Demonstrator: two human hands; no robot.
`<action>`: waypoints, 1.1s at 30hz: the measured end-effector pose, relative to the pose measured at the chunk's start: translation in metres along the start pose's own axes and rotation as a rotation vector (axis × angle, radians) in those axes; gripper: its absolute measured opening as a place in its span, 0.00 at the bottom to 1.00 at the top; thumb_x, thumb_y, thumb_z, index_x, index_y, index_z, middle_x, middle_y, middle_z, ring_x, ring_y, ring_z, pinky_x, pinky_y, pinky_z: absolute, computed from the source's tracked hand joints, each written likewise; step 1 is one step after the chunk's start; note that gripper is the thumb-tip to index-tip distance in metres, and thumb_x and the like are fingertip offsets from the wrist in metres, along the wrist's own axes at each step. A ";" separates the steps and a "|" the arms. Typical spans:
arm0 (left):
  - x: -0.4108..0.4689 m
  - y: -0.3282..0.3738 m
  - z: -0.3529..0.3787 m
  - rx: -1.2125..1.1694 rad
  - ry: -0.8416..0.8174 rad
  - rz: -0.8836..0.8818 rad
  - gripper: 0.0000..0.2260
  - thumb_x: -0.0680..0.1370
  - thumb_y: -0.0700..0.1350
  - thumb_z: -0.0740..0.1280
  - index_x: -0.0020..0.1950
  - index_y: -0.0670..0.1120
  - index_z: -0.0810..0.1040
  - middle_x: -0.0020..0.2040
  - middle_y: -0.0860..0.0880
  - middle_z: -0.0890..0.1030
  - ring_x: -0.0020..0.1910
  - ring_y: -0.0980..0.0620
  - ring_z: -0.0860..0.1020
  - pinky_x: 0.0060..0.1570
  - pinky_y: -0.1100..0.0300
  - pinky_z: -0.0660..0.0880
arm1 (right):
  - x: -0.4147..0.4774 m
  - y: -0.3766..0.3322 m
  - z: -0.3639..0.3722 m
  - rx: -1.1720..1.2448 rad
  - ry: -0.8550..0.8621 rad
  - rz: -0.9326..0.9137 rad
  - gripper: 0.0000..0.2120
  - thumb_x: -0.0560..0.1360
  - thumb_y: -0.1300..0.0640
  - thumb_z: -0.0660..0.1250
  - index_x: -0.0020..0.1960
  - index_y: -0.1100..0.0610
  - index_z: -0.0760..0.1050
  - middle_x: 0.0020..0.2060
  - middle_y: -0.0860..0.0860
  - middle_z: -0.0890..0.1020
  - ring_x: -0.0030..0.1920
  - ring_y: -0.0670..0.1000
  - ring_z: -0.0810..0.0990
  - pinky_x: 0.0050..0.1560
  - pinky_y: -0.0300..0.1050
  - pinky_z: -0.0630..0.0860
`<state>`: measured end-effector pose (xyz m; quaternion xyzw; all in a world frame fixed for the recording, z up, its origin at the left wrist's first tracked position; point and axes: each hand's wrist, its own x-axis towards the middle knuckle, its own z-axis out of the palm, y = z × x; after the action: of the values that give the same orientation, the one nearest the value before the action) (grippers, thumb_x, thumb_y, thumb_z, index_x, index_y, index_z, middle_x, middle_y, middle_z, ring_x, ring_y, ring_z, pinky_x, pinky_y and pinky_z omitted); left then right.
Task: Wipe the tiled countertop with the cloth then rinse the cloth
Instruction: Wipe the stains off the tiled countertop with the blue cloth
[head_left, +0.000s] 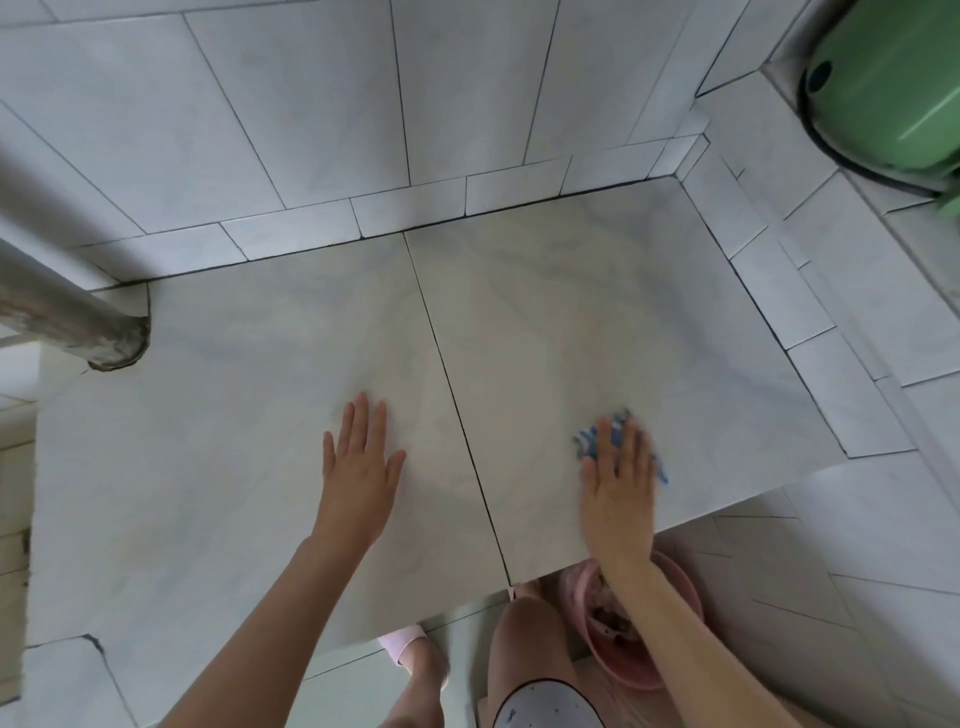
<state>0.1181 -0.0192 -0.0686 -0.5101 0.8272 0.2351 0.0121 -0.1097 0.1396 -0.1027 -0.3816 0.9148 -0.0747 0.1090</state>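
The tiled countertop (545, 312) is pale grey with one dark grout line running front to back down its middle. A blue and white cloth (615, 434) lies on the right tile near the front edge. My right hand (618, 483) presses flat on top of the cloth, which shows past my fingertips and at the hand's right side; the hand and cloth are blurred. My left hand (358, 462) rests flat on the left tile, fingers spread, holding nothing, just left of the grout line.
A grey pipe (67, 312) meets the countertop at the far left. A green round container (888, 83) stands on the ledge at the back right. Below the front edge a pink basin (670, 644) sits on the floor beside my legs and pink slipper (402, 642).
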 end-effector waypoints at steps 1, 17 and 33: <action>0.003 0.000 -0.001 0.006 0.005 0.002 0.26 0.81 0.49 0.51 0.76 0.46 0.43 0.76 0.48 0.40 0.71 0.57 0.35 0.71 0.52 0.37 | -0.004 -0.016 0.004 -0.006 0.010 -0.099 0.26 0.81 0.47 0.41 0.75 0.57 0.57 0.73 0.61 0.62 0.73 0.63 0.60 0.72 0.57 0.56; 0.059 0.004 -0.007 0.023 0.009 -0.004 0.26 0.81 0.50 0.51 0.76 0.46 0.44 0.76 0.47 0.41 0.74 0.52 0.38 0.71 0.54 0.36 | 0.131 0.006 -0.009 -0.060 0.039 -0.107 0.29 0.79 0.46 0.39 0.75 0.58 0.59 0.74 0.59 0.61 0.74 0.61 0.59 0.72 0.56 0.56; 0.062 -0.004 0.001 0.017 0.012 -0.006 0.25 0.80 0.53 0.43 0.75 0.49 0.42 0.76 0.51 0.39 0.73 0.55 0.36 0.71 0.55 0.34 | 0.103 -0.124 0.018 -0.047 -0.089 -0.583 0.24 0.79 0.49 0.50 0.73 0.52 0.63 0.73 0.54 0.65 0.73 0.56 0.63 0.70 0.50 0.54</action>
<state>0.0914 -0.0717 -0.0868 -0.5139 0.8278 0.2250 0.0118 -0.0915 -0.0215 -0.1080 -0.6335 0.7625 -0.0646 0.1142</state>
